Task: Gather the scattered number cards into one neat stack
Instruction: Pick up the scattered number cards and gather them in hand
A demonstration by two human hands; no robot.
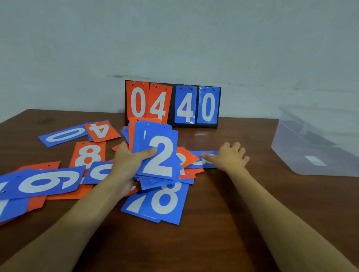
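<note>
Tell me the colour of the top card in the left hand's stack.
The top card is blue with a white 2; head view.

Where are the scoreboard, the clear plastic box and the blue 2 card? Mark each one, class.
scoreboard (172, 105), head view, black backing between the red 4 and the blue 4.
clear plastic box (302, 145), head view, the side wall facing the cards.
blue 2 card (161, 158), head view, the white digit.

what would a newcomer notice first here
The big blue 2 card tops the stack gripped in the left hand, at centre. Behind it, a flip scoreboard reading 04 40 stands at the table's back edge. Red and blue number cards lie scattered to the left, and the right hand touches a blue card.
</note>
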